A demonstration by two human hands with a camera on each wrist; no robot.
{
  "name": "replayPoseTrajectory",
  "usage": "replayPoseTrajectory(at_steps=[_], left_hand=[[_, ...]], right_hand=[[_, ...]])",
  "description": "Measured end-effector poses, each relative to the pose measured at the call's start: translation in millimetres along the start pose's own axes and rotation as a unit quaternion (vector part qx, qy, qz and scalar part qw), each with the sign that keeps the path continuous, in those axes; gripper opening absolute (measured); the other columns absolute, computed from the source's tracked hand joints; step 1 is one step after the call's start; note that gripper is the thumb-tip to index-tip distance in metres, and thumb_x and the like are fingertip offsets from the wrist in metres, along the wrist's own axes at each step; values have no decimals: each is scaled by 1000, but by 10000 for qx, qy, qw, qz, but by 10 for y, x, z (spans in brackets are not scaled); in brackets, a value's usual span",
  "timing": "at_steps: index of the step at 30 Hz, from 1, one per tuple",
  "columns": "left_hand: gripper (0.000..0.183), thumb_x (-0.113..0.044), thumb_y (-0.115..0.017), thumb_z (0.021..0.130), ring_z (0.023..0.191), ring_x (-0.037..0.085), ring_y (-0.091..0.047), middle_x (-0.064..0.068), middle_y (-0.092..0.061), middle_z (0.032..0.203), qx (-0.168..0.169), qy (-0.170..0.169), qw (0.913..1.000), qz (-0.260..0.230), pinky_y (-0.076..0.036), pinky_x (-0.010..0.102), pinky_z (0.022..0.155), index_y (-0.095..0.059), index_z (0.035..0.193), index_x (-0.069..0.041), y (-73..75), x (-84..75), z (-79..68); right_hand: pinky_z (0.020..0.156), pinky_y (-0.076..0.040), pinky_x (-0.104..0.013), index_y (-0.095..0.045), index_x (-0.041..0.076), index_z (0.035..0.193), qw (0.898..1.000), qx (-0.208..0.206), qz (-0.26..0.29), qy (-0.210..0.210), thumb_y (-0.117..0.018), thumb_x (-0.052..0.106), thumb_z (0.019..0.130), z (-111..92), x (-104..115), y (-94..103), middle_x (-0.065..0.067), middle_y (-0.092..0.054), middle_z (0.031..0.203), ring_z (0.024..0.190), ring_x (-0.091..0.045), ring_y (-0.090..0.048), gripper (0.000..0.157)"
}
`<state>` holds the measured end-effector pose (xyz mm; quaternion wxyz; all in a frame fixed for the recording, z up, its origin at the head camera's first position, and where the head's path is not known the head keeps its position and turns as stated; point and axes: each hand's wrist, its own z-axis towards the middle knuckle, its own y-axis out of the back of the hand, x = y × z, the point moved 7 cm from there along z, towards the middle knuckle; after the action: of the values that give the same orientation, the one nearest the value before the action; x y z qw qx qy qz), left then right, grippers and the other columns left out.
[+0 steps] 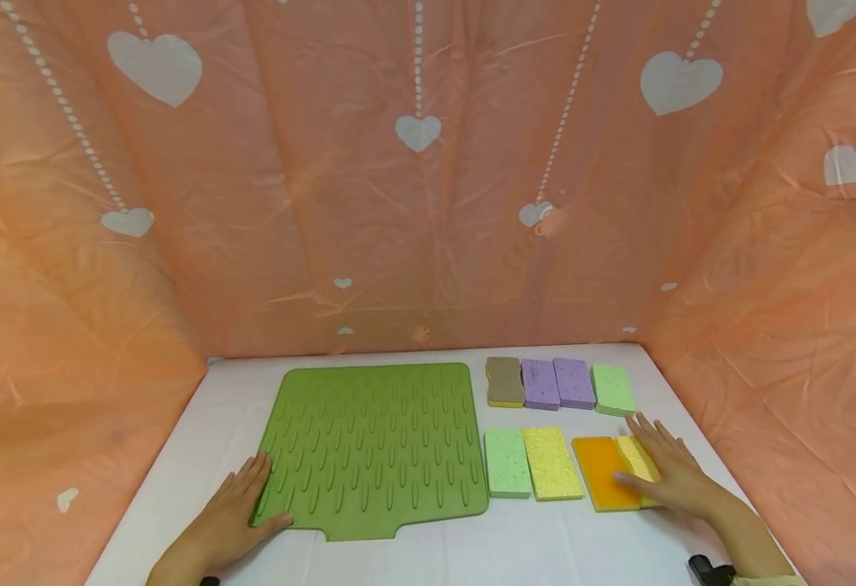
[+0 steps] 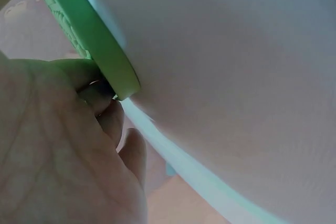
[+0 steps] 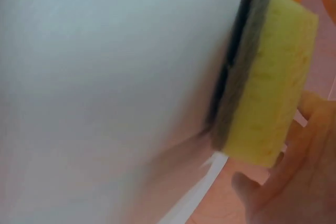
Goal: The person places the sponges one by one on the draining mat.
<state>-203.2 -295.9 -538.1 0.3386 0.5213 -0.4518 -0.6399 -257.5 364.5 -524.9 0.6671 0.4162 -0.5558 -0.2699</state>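
A green mat (image 1: 369, 439) with rows of raised ridges lies on the left of the table. My left hand (image 1: 232, 509) rests at its near left edge, fingers extended and thumb over the corner. In the left wrist view, the fingers touch the rim of the mat (image 2: 107, 51). Toward the right, an orange sponge (image 1: 605, 476) lies beside a yellow sponge (image 1: 640, 460). Against the yellow one rests my right hand (image 1: 666, 472), fingers stretched forward and thumb reaching over toward the orange one. The right wrist view reveals a grey scouring layer under the yellow sponge (image 3: 275, 77).
Between mat and orange sponge lie a light green sponge (image 1: 507, 464) and a speckled yellow sponge (image 1: 552, 464). Behind them runs a row: a grey-topped sponge (image 1: 504, 381), two purple sponges (image 1: 540, 384) and another light green sponge (image 1: 613, 389). Orange curtains (image 1: 428, 244) enclose the white table (image 1: 472, 553).
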Motion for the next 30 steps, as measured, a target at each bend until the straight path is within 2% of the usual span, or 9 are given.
replayPoseTrajectory(at_steps=[11, 15, 17, 20, 21, 23, 26, 28, 30], left_hand=[[102, -56, -78, 94, 153, 53, -34, 32, -37, 166, -35, -29, 10000, 37, 17, 1, 106, -41, 157, 15, 37, -55, -30], [103, -58, -76, 95, 155, 52, -32, 31, -35, 168, 96, 68, 9999, -24, 13, 7, 113, -39, 158, 14, 35, -59, -24], [104, -59, -75, 95, 156, 51, -31, 31, -34, 168, 163, 114, 9998, -50, 11, 9, 116, -38, 159, 13, 30, -58, -17], [105, -59, -75, 95, 156, 51, -30, 32, -34, 168, 228, 128, 9996, -92, 11, 10, 115, -37, 159, 14, 18, -58, -9], [105, -59, -76, 94, 156, 52, -30, 32, -34, 168, 232, 121, 9996, -94, 12, 8, 113, -37, 159, 14, 15, -57, -8], [106, -58, -77, 93, 155, 53, -29, 34, -33, 168, 275, 110, 9994, -154, 16, 4, 105, -37, 158, 16, 4, -51, -4], [109, -59, -78, 92, 156, 54, -27, 34, -31, 168, 378, 141, 9989, -225, 15, 7, 111, -35, 158, 16, -10, -37, 6], [112, -60, -79, 91, 156, 54, -26, 35, -29, 169, 475, 181, 9985, -226, 4, 22, 127, -34, 159, 16, -12, -31, 16], [114, -60, -79, 90, 156, 55, -25, 35, -28, 169, 537, 193, 9982, -202, -12, 45, 133, -33, 159, 17, -4, -33, 25]], right_hand=[[113, -18, -88, -21, -4, 168, 9991, 276, 297, -140, -85, 43, 89, -73, -130, -3, -33, -14, 174, 154, -64, -15, 113], [113, -19, -87, -20, -5, 168, 9990, 189, 409, -40, -87, 40, 87, -116, -161, 25, -36, -15, 172, 151, -67, -19, 115], [122, -10, -79, -21, -6, 168, 9986, 109, 513, 56, -89, 38, 86, -148, -172, 41, -37, -15, 172, 150, -69, -21, 115], [130, 1, -37, -19, -4, 169, 9981, 22, 582, 198, -89, 36, 86, -197, -182, 48, -38, -16, 171, 152, -66, -21, 116], [124, 2, -22, -19, -4, 169, 9979, -2, 588, 254, -90, 35, 85, -213, -181, 50, -38, -17, 171, 155, -61, -19, 116], [109, 3, -2, -19, -4, 169, 9979, -40, 524, 366, -91, 33, 84, -237, -180, 51, -39, -19, 170, 165, -31, -10, 117], [100, 1, 7, -19, -4, 168, 9973, -79, 535, 494, -93, 30, 81, -260, -170, 62, -41, -21, 168, 148, 20, 0, 120], [99, 0, 8, -19, -5, 168, 9968, -64, 592, 527, -95, 28, 80, -271, -164, 66, -42, -21, 167, 128, 36, 0, 121], [99, 0, 8, -19, -5, 168, 9967, -29, 641, 504, -95, 27, 79, -278, -163, 67, -42, -22, 167, 125, 37, -2, 121]])
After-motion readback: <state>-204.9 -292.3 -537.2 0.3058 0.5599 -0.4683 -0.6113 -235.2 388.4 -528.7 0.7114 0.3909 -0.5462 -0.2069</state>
